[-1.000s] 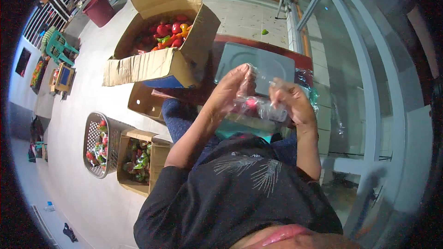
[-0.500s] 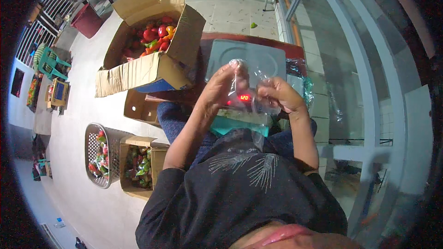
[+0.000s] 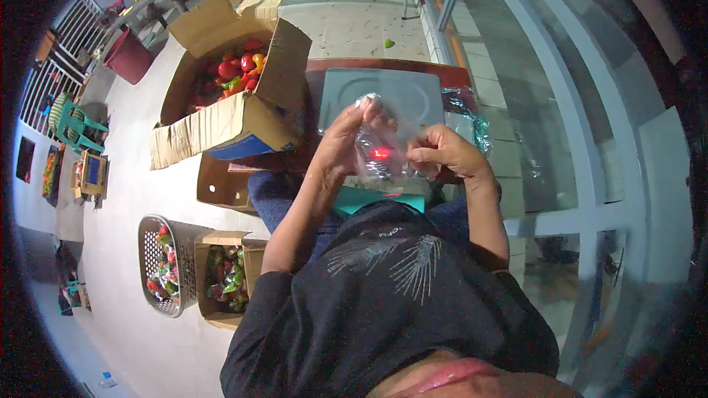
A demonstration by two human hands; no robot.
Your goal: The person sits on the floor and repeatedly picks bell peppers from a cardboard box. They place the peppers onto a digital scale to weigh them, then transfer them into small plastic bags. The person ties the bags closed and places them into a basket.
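A clear plastic bag (image 3: 385, 137) is hanging above the near edge of the grey scale (image 3: 413, 92).
The left hand (image 3: 345, 133) is grasping its left side; the right hand (image 3: 447, 155) is pinching its right.

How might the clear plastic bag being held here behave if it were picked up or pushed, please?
The clear plastic bag is probably floppy, as it wrinkles between the left grip and the right grip. It is likely light for its size, since its see-through film looks thin. Its shiny surface may make it somewhat slippery.
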